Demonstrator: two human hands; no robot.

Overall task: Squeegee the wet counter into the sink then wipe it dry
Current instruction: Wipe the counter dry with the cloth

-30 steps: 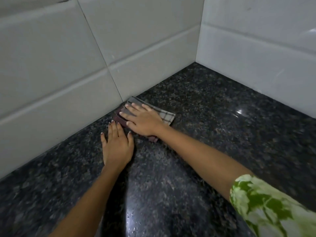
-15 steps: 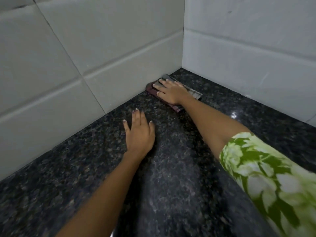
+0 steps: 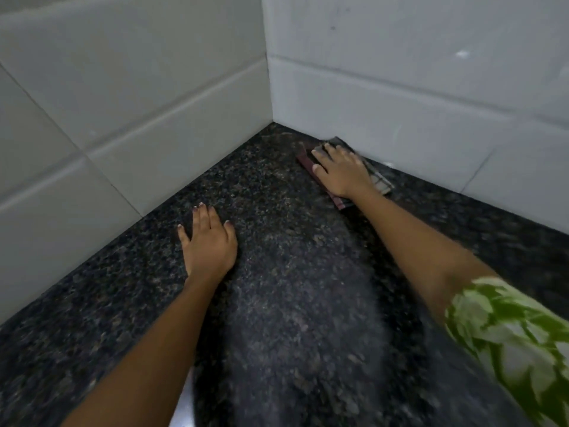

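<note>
Cloth (image 3: pixel 380 183) under our right hand (image 3: pixel 341 171), fingers flat, pressing it onto counter (image 3: pixel 292 303) beside wall (image 3: pixel 400 97). Our left hand (image 3: pixel 207 241) flat on counter, fingers relaxed, holding nothing.

The head view looks down, close, into the tiled corner (image 3: pixel 271 87) of the counter (image 3: pixel 292 303).

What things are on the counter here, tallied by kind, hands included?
Hands: 2, left hand flat on the counter, right hand pressing the cloth
Cloths: 1, checked cloth by the right wall
Total: 3
</note>
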